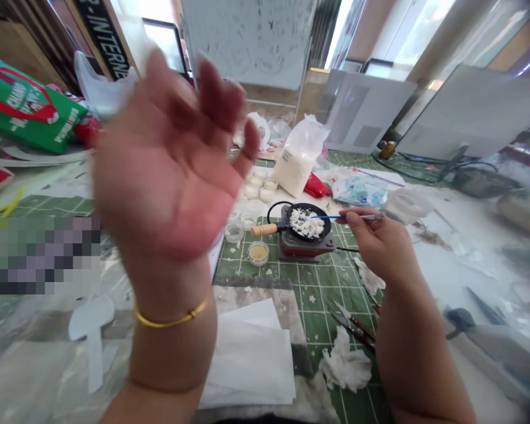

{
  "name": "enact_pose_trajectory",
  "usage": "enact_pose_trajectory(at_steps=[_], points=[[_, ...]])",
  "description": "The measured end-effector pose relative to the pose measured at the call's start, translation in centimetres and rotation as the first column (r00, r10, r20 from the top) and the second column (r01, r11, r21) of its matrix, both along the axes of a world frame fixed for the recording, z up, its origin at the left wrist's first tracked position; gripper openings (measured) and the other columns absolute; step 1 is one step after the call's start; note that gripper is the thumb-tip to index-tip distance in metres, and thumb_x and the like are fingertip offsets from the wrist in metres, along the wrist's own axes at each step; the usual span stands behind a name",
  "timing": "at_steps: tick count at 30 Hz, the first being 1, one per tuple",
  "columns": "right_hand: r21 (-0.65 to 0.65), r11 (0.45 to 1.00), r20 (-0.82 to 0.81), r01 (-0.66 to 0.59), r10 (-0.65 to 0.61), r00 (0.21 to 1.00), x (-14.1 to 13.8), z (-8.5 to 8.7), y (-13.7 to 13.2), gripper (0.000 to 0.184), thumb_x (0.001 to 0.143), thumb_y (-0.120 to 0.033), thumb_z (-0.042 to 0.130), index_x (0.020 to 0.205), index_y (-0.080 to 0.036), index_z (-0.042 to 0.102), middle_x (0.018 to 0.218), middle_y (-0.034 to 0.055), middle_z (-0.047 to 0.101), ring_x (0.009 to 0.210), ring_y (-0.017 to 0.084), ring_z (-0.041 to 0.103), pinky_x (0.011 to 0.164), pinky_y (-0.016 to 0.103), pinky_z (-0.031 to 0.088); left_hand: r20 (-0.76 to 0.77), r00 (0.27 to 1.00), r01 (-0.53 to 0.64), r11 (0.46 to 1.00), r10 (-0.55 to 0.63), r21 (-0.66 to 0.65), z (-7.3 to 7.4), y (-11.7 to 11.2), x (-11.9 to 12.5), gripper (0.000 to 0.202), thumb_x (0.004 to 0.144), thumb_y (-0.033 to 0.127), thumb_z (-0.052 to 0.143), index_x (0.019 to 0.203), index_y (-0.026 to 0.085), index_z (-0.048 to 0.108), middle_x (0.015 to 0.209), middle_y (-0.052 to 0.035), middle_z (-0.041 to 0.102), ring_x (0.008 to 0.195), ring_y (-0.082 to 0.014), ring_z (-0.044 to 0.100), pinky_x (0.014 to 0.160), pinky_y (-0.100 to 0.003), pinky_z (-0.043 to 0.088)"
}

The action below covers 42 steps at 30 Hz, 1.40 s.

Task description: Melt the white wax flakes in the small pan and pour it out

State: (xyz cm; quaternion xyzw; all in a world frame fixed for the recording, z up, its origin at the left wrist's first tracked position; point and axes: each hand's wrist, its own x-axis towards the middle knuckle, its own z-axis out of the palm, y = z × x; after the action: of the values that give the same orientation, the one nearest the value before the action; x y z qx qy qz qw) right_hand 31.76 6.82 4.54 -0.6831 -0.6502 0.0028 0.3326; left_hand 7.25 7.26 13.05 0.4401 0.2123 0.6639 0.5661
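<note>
My left hand [172, 159] is raised close to the camera, palm facing me, fingers loosely apart and holding nothing; a gold bangle circles the wrist. My right hand [371, 235] pinches a thin blue-handled stick [335, 217] whose tip reaches into a small black pan [307, 224] with white wax flakes. The pan has a wooden handle and sits on a small red-and-grey heater [307, 247] on the green cutting mat [318, 288].
Small glass jars [258, 253] stand left of the heater. A bag of white flakes [298, 156] stands behind it. Scissors [353, 324] and crumpled tissue [347, 362] lie near my right forearm. White paper [251, 353] lies in front. Green bag [26, 106] at far left.
</note>
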Motion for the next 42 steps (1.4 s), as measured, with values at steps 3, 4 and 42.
enact_pose_trajectory(at_steps=[3, 4, 42], points=[[0.000, 0.999, 0.076, 0.049, -0.049, 0.996, 0.2, 0.3, -0.2, 0.035, 0.084, -0.044, 0.043, 0.091, -0.019, 0.067, 0.077, 0.0083, 0.067, 0.069, 0.022, 0.059, 0.063, 0.033, 0.042, -0.009, 0.992, 0.123, 0.992, -0.123, 0.008, -1.5, 1.8, 1.3, 0.027, 0.089, 0.021, 0.033, 0.107, 0.029, 0.052, 0.116, 0.0032, 0.053, 0.120, -0.0177, 0.043, 0.089, -0.040, 0.044], [-0.021, 0.999, 0.084, 0.036, -0.034, 0.996, 0.1, 0.3, -0.2, 0.034, 0.084, -0.044, 0.044, 0.090, -0.019, 0.067, 0.076, 0.0079, 0.067, 0.068, 0.022, 0.059, 0.063, 0.033, 0.042, -0.099, 0.991, 0.094, 0.995, -0.093, 0.013, -2.3, 2.5, 1.6, 0.028, 0.087, 0.021, 0.035, 0.110, 0.029, 0.050, 0.117, 0.0025, 0.053, 0.120, -0.0190, 0.043, 0.090, -0.041, 0.043], [-0.099, 0.995, -0.055, -0.006, 0.000, 0.999, 0.2, 1.1, -0.9, 0.032, 0.083, -0.044, 0.045, 0.087, -0.020, 0.066, 0.082, 0.0037, 0.069, 0.075, 0.019, 0.061, 0.067, 0.029, 0.042, -0.969, -0.232, 0.178, 0.976, -0.081, -0.124, -6.7, 6.6, -0.5, 0.041, 0.067, 0.053, 0.051, 0.084, 0.017, 0.061, 0.080, -0.0044, 0.064, 0.068, -0.0163, 0.055, 0.057, -0.026, 0.033]])
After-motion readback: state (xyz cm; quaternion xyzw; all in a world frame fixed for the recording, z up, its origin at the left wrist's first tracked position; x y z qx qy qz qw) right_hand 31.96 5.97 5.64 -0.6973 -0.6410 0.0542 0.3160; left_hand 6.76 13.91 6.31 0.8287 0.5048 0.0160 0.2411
